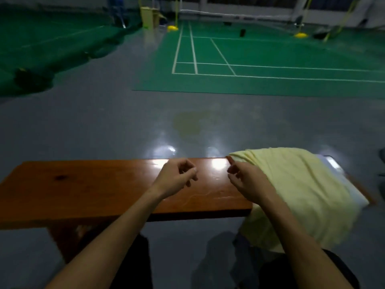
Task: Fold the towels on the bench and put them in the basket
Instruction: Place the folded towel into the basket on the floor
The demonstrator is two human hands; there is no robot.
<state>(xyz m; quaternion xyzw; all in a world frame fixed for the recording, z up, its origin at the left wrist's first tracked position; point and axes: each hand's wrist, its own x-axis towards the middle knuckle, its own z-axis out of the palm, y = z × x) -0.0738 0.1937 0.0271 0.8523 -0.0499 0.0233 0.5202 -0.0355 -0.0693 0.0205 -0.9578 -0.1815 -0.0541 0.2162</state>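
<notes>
A pale yellow towel (295, 184) lies spread over the right end of the brown wooden bench (93, 188) and hangs over its near edge. A white towel (341, 176) peeks out from under it at the far right. My right hand (248, 182) hovers at the yellow towel's left edge with loosely curled fingers. Its index fingertip is at the towel's far left corner, and nothing is pinched. My left hand (177, 178) hangs above the middle of the bench, fingers loosely curled and holding nothing. No basket is in view.
The bench's left half shows bare glossy wood. Beyond the bench lies grey shiny floor, then a green badminton court (260, 59) with white lines, a net and yellow post bases. My dark-clothed legs are below the bench's near edge.
</notes>
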